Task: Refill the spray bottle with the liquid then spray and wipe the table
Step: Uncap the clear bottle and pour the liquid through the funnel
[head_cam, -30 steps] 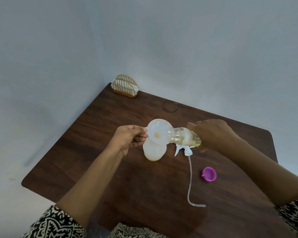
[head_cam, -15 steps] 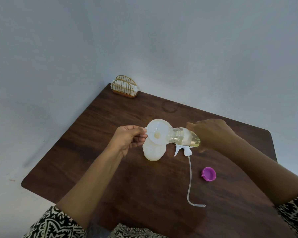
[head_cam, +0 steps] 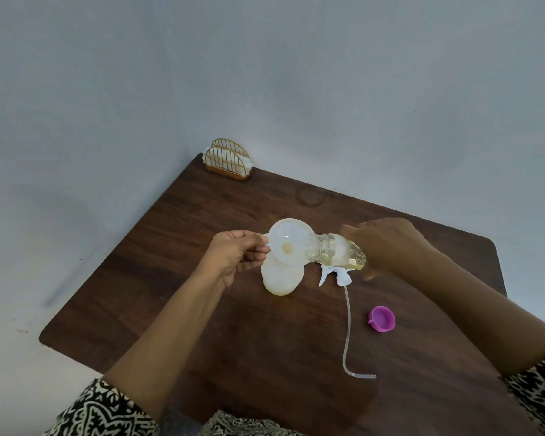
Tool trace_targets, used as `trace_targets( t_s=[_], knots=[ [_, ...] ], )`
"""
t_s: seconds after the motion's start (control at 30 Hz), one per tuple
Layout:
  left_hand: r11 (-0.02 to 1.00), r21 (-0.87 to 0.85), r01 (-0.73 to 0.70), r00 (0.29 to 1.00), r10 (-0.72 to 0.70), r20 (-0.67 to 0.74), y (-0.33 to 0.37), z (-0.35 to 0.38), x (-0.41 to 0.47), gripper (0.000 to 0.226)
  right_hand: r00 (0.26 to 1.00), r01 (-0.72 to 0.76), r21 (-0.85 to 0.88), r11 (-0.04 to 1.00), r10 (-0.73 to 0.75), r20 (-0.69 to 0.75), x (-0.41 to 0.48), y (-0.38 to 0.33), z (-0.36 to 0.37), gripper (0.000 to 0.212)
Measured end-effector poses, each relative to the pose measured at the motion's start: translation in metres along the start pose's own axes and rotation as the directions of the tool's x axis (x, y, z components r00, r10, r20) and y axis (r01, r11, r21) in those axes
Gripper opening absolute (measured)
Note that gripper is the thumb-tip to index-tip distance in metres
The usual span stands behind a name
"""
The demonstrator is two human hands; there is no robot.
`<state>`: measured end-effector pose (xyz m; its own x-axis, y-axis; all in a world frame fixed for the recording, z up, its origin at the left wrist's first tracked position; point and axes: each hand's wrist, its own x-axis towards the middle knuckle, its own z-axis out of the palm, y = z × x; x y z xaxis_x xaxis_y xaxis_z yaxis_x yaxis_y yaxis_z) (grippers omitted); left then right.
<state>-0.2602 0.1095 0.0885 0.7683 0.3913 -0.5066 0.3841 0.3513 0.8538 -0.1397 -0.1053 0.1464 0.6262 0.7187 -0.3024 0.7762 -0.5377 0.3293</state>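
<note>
My left hand (head_cam: 236,256) pinches the small tab on the rim of the white funnel (head_cam: 288,243), its fingers (head_cam: 258,258) curled narrow round it, just left of the frame's centre. The funnel tilts over the top of the translucent spray bottle (head_cam: 280,280), which stands on the dark wooden surface (head_cam: 186,262); the funnel hides the bottle's neck.

My right hand (head_cam: 387,247) grips the clear refill bottle (head_cam: 331,251) at its base end, fingers wrapped about it. That bottle lies almost level, its open mouth at the funnel's right rim, and pale yellow liquid is pooled along its lower side. A little yellow shows at the funnel's throat.

Just below the refill bottle the white spray head (head_cam: 334,273) lies on the surface. Its thin dip tube (head_cam: 347,335) runs toward the lower middle of the frame and curls right at the end. The purple cap (head_cam: 382,319) rests open side up, right of the tube and apart from it. At the surface's far corner, upper left of centre, stands a gold wire napkin holder (head_cam: 228,160) with white napkins.
</note>
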Motion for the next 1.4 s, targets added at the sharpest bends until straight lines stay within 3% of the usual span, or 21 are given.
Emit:
trace_targets(
  t_s=[1.4],
  knots=[
    [1.0,0.007,-0.01,1.0,0.01,-0.003,-0.0001,0.0001,-0.0016,0.003,1.0,-0.012,0.016,1.0,0.012,-0.015,-0.0035,-0.0026,-0.0033,0.063]
  ],
)
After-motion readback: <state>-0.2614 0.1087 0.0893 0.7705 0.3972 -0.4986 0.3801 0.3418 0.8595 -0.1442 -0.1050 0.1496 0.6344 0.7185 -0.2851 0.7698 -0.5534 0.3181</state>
